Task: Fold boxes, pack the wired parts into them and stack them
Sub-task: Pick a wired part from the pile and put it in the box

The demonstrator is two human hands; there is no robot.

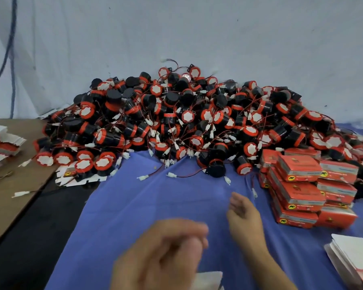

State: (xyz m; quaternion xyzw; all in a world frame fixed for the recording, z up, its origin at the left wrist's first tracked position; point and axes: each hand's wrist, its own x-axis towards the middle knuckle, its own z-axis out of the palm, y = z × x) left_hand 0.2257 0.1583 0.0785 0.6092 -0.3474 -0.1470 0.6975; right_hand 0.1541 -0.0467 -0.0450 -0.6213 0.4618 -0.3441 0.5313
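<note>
A big heap of wired parts (189, 122), black cylinders with red rims, white discs and thin wires ending in white plugs, lies against the back wall. Folded red boxes (298, 191) are stacked at the right. My left hand (161, 254) is blurred low in the middle over the blue cloth (134, 206), fingers loosely curled, with nothing seen in it. My right hand (242, 212) hovers just right of it, fingers apart and empty. A white flat piece (210, 279) shows under my left hand at the bottom edge.
Flat unfolded box blanks lie at the far left (2, 141) on a brown board (13, 185) and at the bottom right (352, 256). One flat blank (71, 176) sits under the heap's left edge. A dark cable (11, 49) hangs down the wall at left.
</note>
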